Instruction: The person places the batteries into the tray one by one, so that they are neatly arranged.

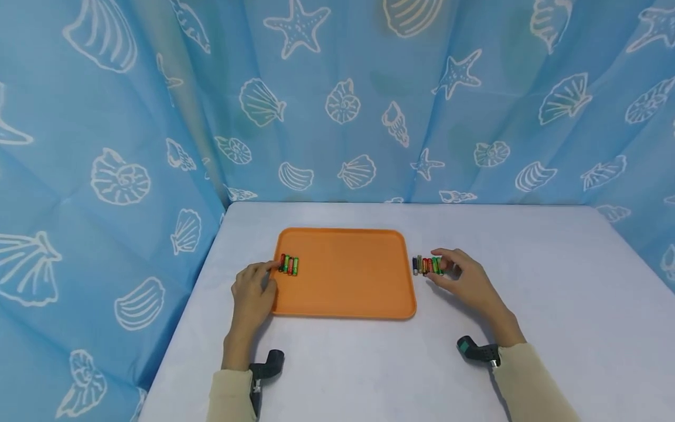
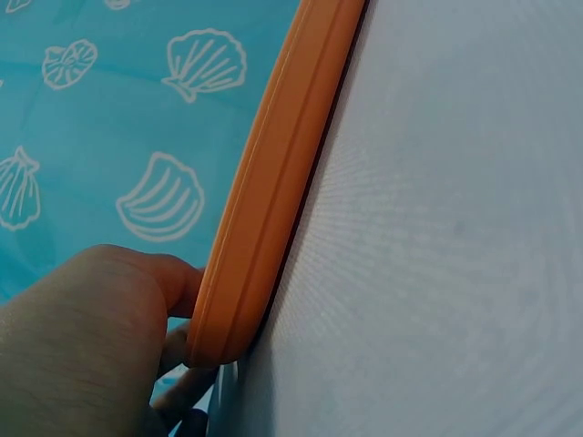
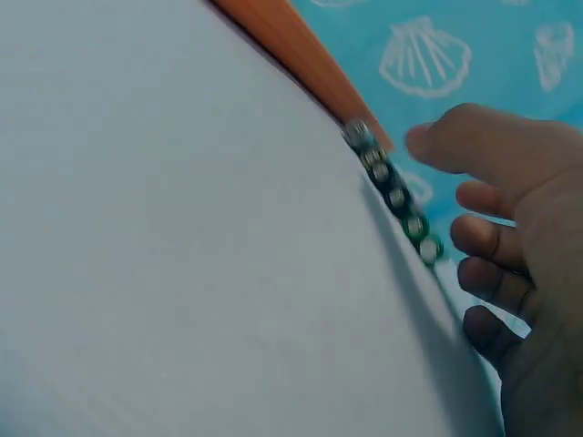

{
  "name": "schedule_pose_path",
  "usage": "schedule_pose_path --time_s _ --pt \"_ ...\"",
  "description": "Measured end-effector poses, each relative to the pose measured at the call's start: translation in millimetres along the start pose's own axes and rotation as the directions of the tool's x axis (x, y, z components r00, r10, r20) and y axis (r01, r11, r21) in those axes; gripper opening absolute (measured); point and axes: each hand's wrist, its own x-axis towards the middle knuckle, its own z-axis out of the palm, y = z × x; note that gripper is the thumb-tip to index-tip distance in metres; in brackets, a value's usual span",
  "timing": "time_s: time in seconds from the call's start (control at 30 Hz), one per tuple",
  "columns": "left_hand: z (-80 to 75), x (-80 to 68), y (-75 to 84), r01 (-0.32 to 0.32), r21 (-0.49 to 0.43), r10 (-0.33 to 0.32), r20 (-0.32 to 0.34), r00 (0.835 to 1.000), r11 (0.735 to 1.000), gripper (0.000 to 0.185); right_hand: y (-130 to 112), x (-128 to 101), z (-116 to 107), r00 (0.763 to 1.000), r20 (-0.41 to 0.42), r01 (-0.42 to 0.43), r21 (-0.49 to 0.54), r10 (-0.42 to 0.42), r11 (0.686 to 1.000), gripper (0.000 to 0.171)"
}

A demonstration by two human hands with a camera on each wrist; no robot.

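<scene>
My left hand (image 1: 253, 295) is at the left edge of the orange tray (image 1: 343, 275), index finger reaching over the rim beside a row of several small red and green batteries (image 1: 290, 266) in the tray. The left wrist view shows its thumb (image 2: 182, 287) at the tray's corner, with the other fingertips partly hidden behind. Just right of the tray, a second row of batteries (image 1: 426, 266), silver, red and green, lies side by side on the table. Over its right end hovers my right hand (image 1: 466, 281), thumb and index finger spread apart. The right wrist view shows these batteries (image 3: 396, 196) end-on, fingers beside them.
A white cloth (image 1: 348, 369) covers the table. Blue curtains (image 1: 337, 140) with white shell and starfish prints hang behind it and along the left side. Black wrist-worn devices (image 1: 269, 364) stick out near both sleeves.
</scene>
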Motion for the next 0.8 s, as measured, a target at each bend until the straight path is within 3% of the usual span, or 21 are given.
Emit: schedule_pose_path --time_s 0.3,0.53,0.8 --pt "0.1 1.7 -0.9 -0.015 -0.014 0.015 -0.036 0.999 1.000 0.037 14 5 -15 0.998 0.051 -0.023 -0.047 0.025 0.999 0.048" --pt "0.2 3.2 0.0 -0.008 0.000 0.008 -0.020 1.000 1.000 0.037 14 2 -16 0.989 0.117 -0.075 -0.107 0.087 0.991 0.051" --pt "1.6 3.4 -0.8 0.012 0.022 -0.012 -0.012 1.000 1.000 0.037 12 0 -17 0.984 0.157 -0.067 -0.091 0.081 0.994 0.049"
